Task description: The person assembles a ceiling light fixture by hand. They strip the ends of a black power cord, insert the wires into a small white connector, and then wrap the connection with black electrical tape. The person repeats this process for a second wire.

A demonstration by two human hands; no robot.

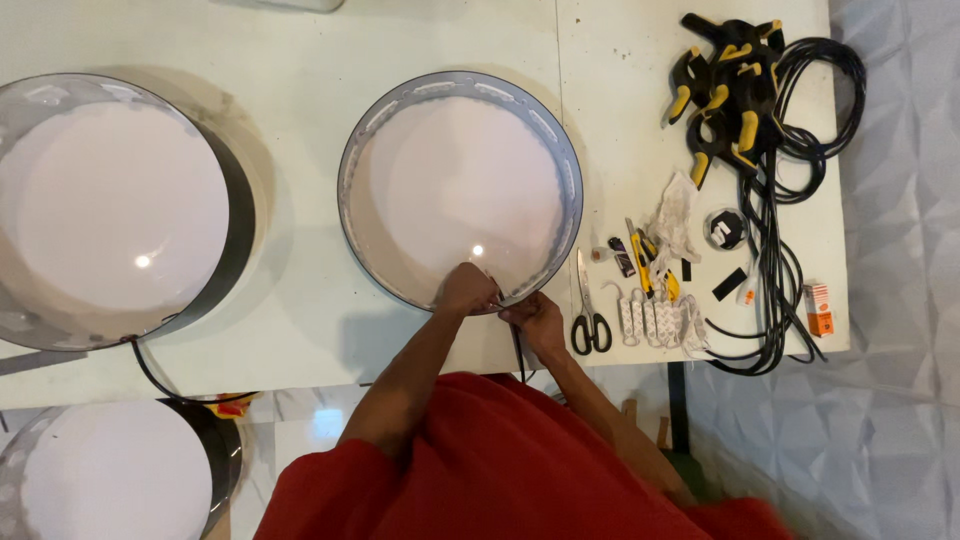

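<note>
The round drum shade (460, 190) lies flat on the white table (300, 320), open side up, directly in front of you, so its near rim sits where both your hands can meet on it. Your left hand (468, 290) rests on the inner edge of that rim with its fingers curled down over it, apparently pinning the edge. Your right hand (535, 318) sits just outside the rim, fingers pinched narrow on a thin black cable (519, 352) that drops off the table edge toward your red shirt; whether the cable passes through the rim I cannot tell, since your hands cover that spot. The scissors (590, 322) lie just beside your right hand, handles toward you, within easy reach. Farther right, spring clamps (725, 85) and a coil of black cord (790, 200) are kept well apart. Two more shades (110, 210) stand to your left.
</note>
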